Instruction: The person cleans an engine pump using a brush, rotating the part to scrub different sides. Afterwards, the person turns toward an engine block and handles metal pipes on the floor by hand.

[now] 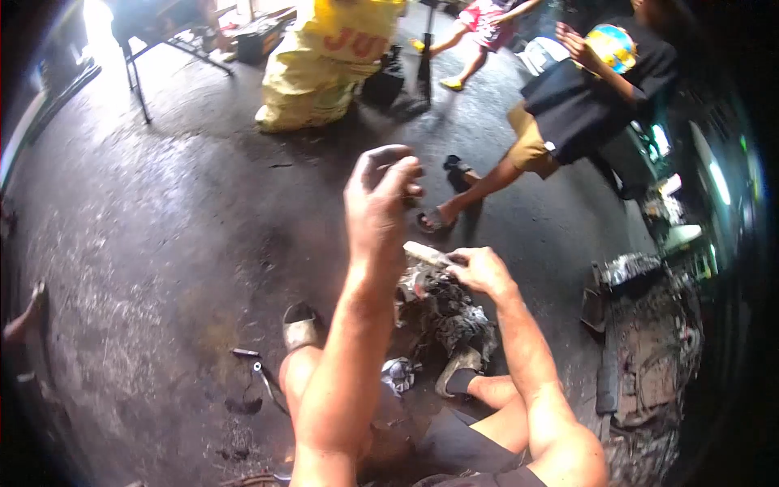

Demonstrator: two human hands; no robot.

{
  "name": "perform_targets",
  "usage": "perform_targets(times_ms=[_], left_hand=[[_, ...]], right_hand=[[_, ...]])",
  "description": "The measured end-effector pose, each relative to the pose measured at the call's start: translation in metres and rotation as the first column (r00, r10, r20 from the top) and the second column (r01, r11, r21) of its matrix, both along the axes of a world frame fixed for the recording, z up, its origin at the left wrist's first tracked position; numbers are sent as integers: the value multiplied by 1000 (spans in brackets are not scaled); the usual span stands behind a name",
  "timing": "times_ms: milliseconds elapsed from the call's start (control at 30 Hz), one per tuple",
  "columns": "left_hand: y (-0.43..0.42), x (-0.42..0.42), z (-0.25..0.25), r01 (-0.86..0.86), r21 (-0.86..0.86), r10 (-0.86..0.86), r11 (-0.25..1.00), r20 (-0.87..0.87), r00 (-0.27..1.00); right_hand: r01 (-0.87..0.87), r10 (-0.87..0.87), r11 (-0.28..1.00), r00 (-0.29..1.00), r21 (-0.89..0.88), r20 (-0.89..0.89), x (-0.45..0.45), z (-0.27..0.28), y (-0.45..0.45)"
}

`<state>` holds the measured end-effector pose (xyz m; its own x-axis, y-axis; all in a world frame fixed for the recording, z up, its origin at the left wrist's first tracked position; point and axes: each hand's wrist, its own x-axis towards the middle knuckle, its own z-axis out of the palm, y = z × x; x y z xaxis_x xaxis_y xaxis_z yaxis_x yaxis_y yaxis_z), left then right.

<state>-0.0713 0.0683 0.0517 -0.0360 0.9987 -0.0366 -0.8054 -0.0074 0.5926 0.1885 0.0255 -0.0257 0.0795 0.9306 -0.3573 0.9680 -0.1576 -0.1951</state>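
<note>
My left hand [383, 191] is raised at the centre, with its fingers curled in toward the thumb. Grime darkens its fingertips, and whatever it may hold is hidden. Lower and to the right, my right hand [484, 272] closes its fingers on the end of a pale, elongated piece [426, 254]. This piece lies over the top of a dark, greasy metal assembly [450, 312], which looks like an engine part and stands on the floor between my feet. Beside its base is a crumpled whitish-blue cloth [398, 375].
Left of my leg, a wrench-like tool [264, 377] lies on the dark floor [170, 243]. A full yellow sack [312, 77] stands ahead. One person [584, 114] holding a colourful ball is ahead right; another is farther back. Dirty metal parts [649, 349] are piled at right.
</note>
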Motion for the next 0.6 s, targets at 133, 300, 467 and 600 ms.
perform_targets(times_ms=[133, 300, 467, 600], left_hand=[[-2, -1, 4, -3, -45, 1, 999, -38, 999], [-13, -4, 6, 35, -57, -35, 998, 15, 999], [-14, -12, 6, 15, -64, -16, 998, -11, 1000], [-12, -13, 7, -2, -73, 1, 997, -17, 1000]], right_hand=[[-67, 69, 998, 984, -20, 167, 4, -60, -21], [71, -67, 996, 996, -61, 67, 5, -62, -29], [33, -35, 999, 996, 21, 83, 12, -82, -31], [-13, 3, 997, 991, 77, 131, 11, -92, -33]])
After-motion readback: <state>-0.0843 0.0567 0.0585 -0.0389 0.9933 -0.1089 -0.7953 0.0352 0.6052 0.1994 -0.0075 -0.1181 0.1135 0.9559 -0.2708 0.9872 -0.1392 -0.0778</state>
